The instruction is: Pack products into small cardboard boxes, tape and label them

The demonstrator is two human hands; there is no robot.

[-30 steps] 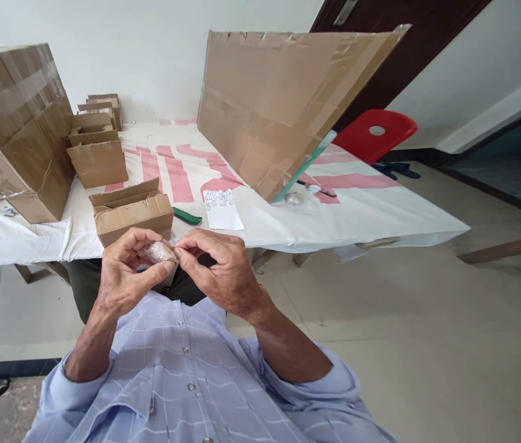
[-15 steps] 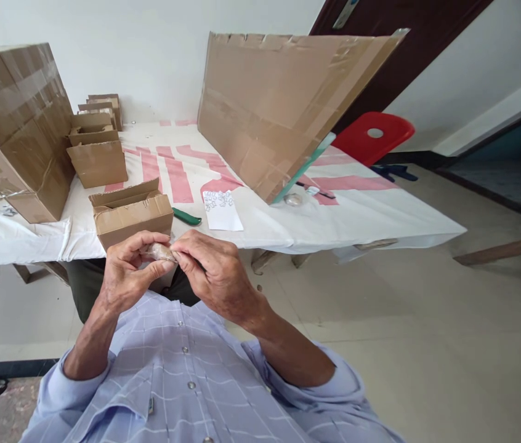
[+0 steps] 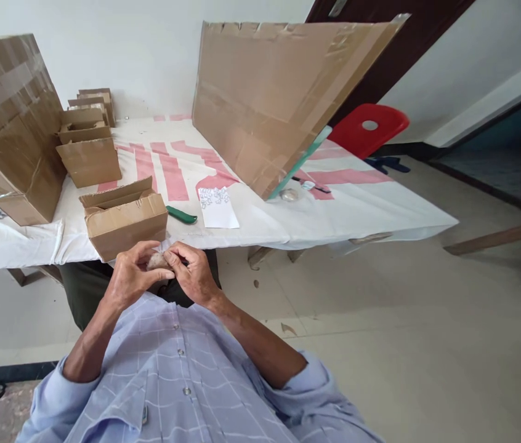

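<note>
In front of my body, just off the table's near edge, my left hand [image 3: 137,271] is curled round a small, rounded brownish thing in clear film [image 3: 159,261]. Its exact kind is hard to make out. The fingers of my right hand [image 3: 191,271] pinch the right side of that same thing, with thumb and forefinger closed on it. Right behind both hands stands an open cardboard box [image 3: 126,224] with its flaps up. A green-handled tool [image 3: 181,215], like a folded knife, lies to the right of the box.
Beside the tool lies a white paper [image 3: 218,209] with small markings. A large cardboard panel [image 3: 274,104] stands at the back, a stack of cartons [image 3: 15,129] at left, and small open boxes [image 3: 89,161] beside it. A red chair [image 3: 366,129] stands beyond the table [image 3: 371,212].
My right hand has turned and drawn in closer to my left hand, its fingers now lower on the wrapped thing. The whole view has shifted slightly.
</note>
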